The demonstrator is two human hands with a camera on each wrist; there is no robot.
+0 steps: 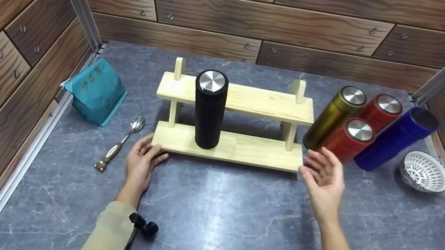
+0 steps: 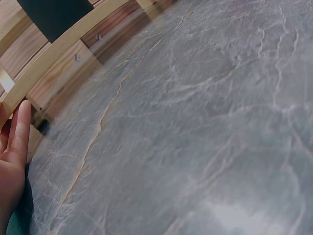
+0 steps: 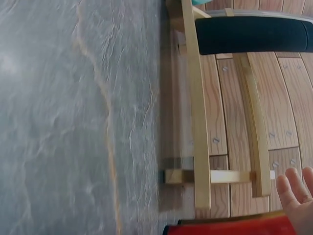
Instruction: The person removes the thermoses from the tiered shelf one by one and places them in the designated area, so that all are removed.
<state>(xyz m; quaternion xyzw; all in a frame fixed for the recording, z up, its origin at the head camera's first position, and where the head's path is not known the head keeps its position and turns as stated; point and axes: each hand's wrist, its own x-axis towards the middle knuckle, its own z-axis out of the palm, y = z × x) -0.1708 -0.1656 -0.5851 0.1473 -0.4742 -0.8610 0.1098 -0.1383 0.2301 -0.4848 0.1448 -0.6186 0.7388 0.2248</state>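
A two-tier wooden rack (image 1: pixel 259 151) stands mid-table, with a black thermos bottle (image 1: pixel 209 116) upright on its lower board. My left hand (image 1: pixel 142 160) holds the lower board's left front corner, thumb on top and fingers underneath. In the left wrist view, the fingers (image 2: pixel 20 129) reach under the pale board edge. My right hand (image 1: pixel 326 184) is beside the board's right end, fingers loosely bent and nothing held. From the right wrist, its fingertips (image 3: pixel 293 183) show past the rack's end, above a red bottle (image 3: pixel 239 226).
Right of the rack stand a gold bottle (image 1: pixel 333 117), a front red bottle (image 1: pixel 345 142), a rear red bottle (image 1: pixel 382 114) and a blue bottle (image 1: pixel 395 142). A white basket (image 1: pixel 424 172) is farther right. Leftward lie a teal pouch (image 1: pixel 98 91) and a spoon (image 1: pixel 120 143).
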